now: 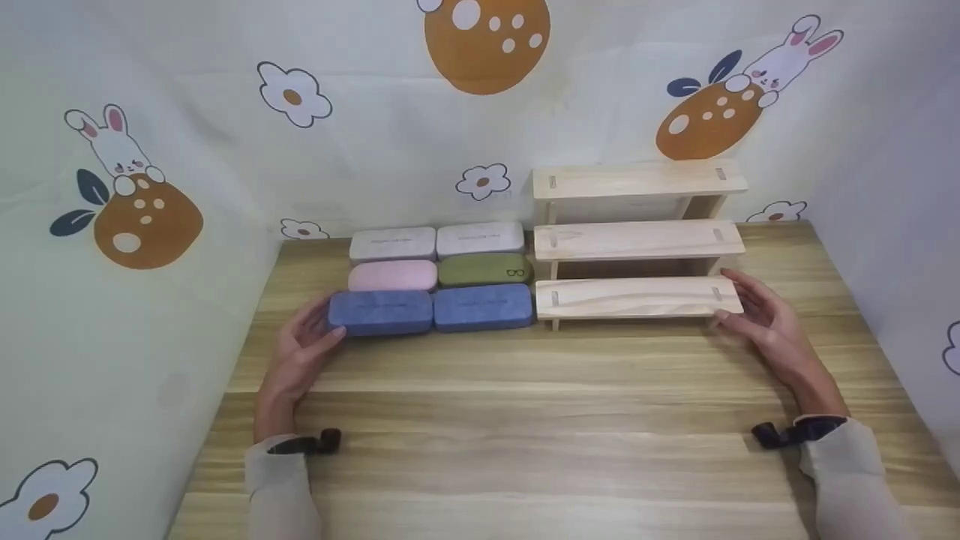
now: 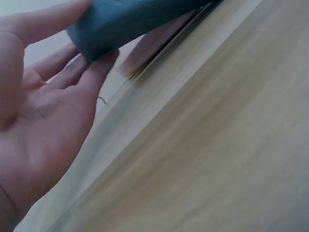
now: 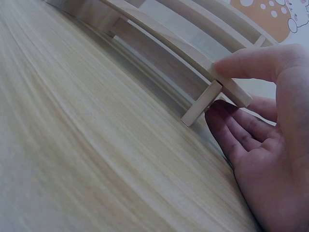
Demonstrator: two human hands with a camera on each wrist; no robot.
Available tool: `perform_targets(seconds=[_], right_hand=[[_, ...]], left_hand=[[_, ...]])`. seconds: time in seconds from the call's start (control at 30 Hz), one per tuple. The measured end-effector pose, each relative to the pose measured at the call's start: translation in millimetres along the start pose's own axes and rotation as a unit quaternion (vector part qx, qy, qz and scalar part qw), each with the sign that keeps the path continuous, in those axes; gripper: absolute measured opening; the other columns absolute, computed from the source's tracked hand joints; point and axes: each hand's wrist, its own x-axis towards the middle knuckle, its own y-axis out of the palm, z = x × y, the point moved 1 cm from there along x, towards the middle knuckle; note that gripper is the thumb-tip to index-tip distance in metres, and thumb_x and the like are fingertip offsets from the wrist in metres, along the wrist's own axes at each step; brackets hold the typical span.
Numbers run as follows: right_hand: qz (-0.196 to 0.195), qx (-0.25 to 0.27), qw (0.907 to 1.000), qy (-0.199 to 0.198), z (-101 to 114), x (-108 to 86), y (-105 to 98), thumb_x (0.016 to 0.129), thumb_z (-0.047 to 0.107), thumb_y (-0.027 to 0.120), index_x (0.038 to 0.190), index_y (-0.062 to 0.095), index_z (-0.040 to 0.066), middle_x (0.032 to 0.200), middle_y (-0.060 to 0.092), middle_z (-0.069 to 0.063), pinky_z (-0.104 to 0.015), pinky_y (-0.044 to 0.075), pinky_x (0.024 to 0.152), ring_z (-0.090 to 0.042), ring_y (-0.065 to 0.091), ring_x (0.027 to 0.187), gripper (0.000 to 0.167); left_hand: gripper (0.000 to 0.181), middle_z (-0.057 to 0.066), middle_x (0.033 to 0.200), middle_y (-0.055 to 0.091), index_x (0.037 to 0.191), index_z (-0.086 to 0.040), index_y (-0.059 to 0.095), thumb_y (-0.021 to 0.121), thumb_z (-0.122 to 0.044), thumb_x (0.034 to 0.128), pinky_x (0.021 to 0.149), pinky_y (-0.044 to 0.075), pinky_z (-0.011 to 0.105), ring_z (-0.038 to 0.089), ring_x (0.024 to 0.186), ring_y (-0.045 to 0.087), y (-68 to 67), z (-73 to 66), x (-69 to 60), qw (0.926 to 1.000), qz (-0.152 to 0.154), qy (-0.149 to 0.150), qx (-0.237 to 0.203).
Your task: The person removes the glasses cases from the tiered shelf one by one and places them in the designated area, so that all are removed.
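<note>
My left hand (image 1: pixel 304 349) grips the left end of a blue glasses case (image 1: pixel 381 311), thumb at its front side and fingers around the far side. In the left wrist view, fingertips reach beneath the end of that case (image 2: pixel 130 24). A second blue glasses case (image 1: pixel 484 307) sits against its right end. On the right, a three-step wooden shelf (image 1: pixel 637 298) stands beside the cases. My right hand (image 1: pixel 769 330) holds the right end of its lowest step. The right wrist view shows the thumb on the board's edge and fingers by the shelf's leg (image 3: pixel 200 104).
Behind the blue cases lie a pink case (image 1: pixel 393 276) and a green case (image 1: pixel 484 270) with a glasses mark. Two pale grey cases (image 1: pixel 393 244) (image 1: pixel 480 238) form the back row. A printed cloth wall (image 1: pixel 375 150) closes off the wooden table (image 1: pixel 525 420) behind and at both sides.
</note>
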Motion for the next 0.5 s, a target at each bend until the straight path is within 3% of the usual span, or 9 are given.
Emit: perform_targets(seconds=[0.13, 0.37, 0.5], right_hand=[[-0.005, -0.004, 1.0, -0.003, 0.0, 0.0, 0.5, 0.097, -0.007, 0.072, 0.161, 0.043, -0.005, 0.146, 0.065, 0.002, -0.008, 0.044, 0.114, -0.005, 0.061, 0.133, 0.069], [-0.005, -0.008, 0.9999, 0.003, -0.3, -0.5, 0.9, 0.098, -0.005, 0.072, 0.161, 0.044, -0.002, 0.146, 0.064, 0.003, -0.008, 0.045, 0.113, -0.005, 0.061, 0.133, 0.07], [-0.003, -0.008, 1.0, 0.001, 0.6, -0.1, 0.3, 0.097, -0.006, 0.072, 0.161, 0.044, -0.002, 0.148, 0.063, 0.002, -0.008, 0.044, 0.114, -0.005, 0.06, 0.136, 0.07]], left_hand=[[0.078, 0.022, 0.172, 0.04, 0.162, 0.001, 0.043, 0.08, 0.001, 0.0944, 0.122, 0.045, 0.017, 0.026, 0.162, 0.039, -0.8, -1.4, 0.5, 0.9994, 0.012, -0.001, 0.034], [0.096, 0.014, 0.172, 0.043, 0.165, -0.004, 0.038, 0.091, -0.002, 0.085, 0.12, 0.046, 0.015, 0.03, 0.162, 0.039, 4.3, 2.5, 4.2, 0.9959, 0.01, -0.031, 0.085], [0.096, 0.014, 0.169, 0.047, 0.163, -0.004, 0.04, 0.093, -0.002, 0.0832, 0.121, 0.045, 0.015, 0.031, 0.16, 0.042, 7.0, 5.6, 7.4, 0.9938, 0.009, -0.031, 0.106]])
